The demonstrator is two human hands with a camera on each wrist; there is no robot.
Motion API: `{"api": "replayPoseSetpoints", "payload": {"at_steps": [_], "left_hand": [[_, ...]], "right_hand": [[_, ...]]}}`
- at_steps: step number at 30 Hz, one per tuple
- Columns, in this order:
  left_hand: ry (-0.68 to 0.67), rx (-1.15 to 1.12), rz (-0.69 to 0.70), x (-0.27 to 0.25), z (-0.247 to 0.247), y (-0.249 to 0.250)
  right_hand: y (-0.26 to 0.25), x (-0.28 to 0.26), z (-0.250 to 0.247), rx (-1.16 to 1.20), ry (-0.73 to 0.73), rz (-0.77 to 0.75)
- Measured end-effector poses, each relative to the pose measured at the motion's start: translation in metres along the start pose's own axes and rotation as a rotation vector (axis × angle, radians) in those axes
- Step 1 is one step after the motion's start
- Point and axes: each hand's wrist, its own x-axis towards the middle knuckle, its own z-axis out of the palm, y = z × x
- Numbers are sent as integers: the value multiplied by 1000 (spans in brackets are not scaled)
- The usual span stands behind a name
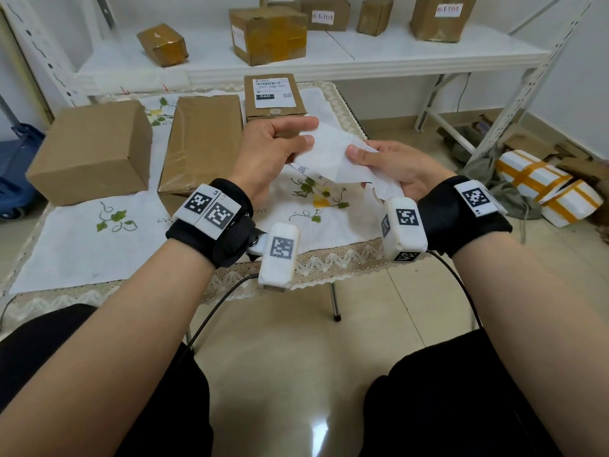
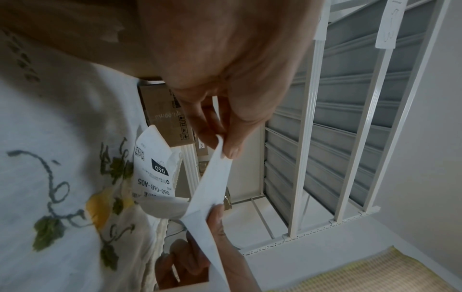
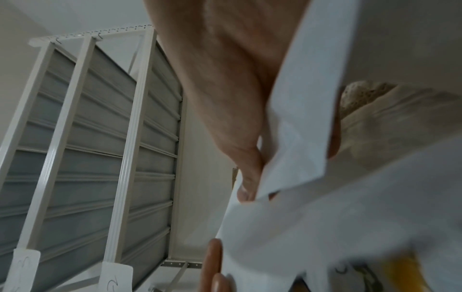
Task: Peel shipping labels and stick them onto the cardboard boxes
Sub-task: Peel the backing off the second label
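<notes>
Both hands are up in the air, close to the person's body, and the label sheet is held between them. The right hand pinches one layer of the white paper with its thumb on top. The left hand pinches the other layer between its thumb and finger. So both hands are closed on paper, and the paper is being pulled apart in the middle. From the left wrist you can see the printed side of the label hanging down below the grip, with its black numbers.

This looks like the peeling step, about halfway done. The label is not free yet, and it is not stuck on any box.

Just under the hands is the white cloth with flowers on the table. A little past the left hand lies a long brown box wrapped in tape, with no label on top. Farther to the left of it is a bigger plain box, also bare. Straight ahead past the grip sits a small box that already wears a label.

So one box on the table is done, I think, and two are left. Farthest away, a white shelf holds more boxes.
</notes>
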Motion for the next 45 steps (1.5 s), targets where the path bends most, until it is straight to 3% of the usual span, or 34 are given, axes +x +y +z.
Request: {"api": "replayPoseSetpoints", "payload": {"at_steps": [7, 18, 25, 37, 45], "left_hand": [[37, -27, -23, 0, 0, -2], [32, -74, -113, 2, 0, -2], [26, -86, -108, 2, 1, -2], [56, -99, -98, 4, 0, -1], [93, -111, -108, 6, -1, -4]], "right_hand": [[2, 2, -5, -40, 31, 55], [0, 7, -2, -216, 99, -8], [-3, 5, 4, -131, 109, -5], [-1, 6, -2, 65, 106, 171], [-5, -1, 2, 65, 140, 215]]}}
